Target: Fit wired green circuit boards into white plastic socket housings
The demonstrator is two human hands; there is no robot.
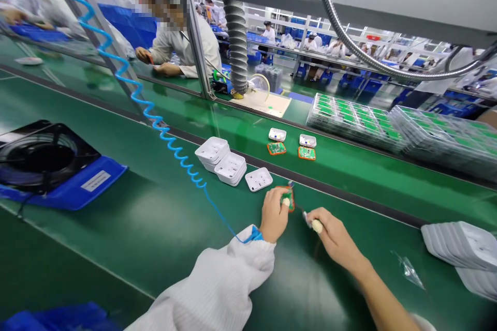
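Our left hand [274, 213] grips a small orange-rimmed green circuit board [288, 198]; just beside it, our right hand [334, 235] pinches a thin metal-tipped tool [309, 219].

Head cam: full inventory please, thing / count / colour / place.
board: 1, green with orange rim, under left fingers at the belt edge
tool: 1, thin, silvery tip, in right hand
white housings: two short stacks plus one single, left of the board
belt pairs: 2 white housings, each with an orange-green board in front, on the belt
board trays: stacked, clear with green boards, far side right
tray stack: grey-white, right edge
fan: 1, black on blue base, left
coil cord: 1, blue, runs to left wrist
co-workers: several, white coats, behind
left hand: white sleeve, pressing the board
right hand: bare forearm, gripping the tool
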